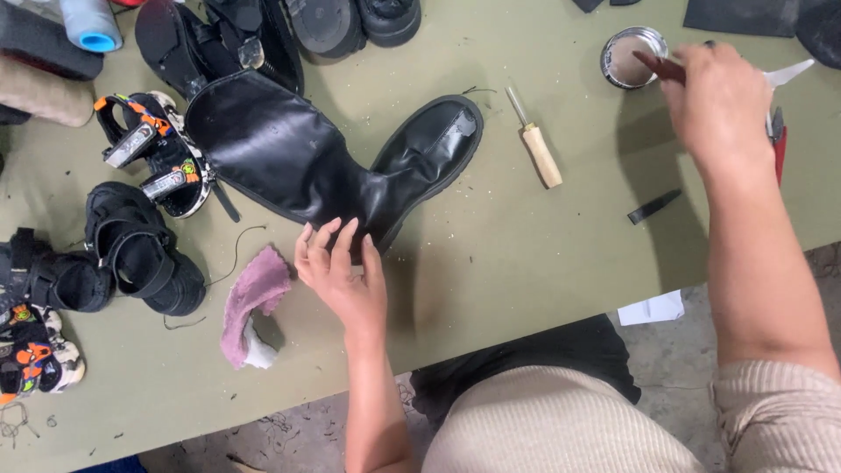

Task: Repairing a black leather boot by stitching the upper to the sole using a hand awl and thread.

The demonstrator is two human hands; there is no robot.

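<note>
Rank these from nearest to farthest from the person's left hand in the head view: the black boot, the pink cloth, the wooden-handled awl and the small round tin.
From the left hand:
1. Black boot: fingertips touch its heel edge, just above.
2. Pink cloth: on the table at the hand's left.
3. Wooden-handled awl: up and to the right, past the boot's toe.
4. Small round tin: far upper right, by the right hand.

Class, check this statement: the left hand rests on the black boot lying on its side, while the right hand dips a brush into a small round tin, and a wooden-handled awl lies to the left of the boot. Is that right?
Not quite. The head view shows the wooden-handled awl lying to the right of the black boot, between it and the small round tin. The rest holds: the left hand rests on the boot, and the right hand dips a brush into the tin.
</note>
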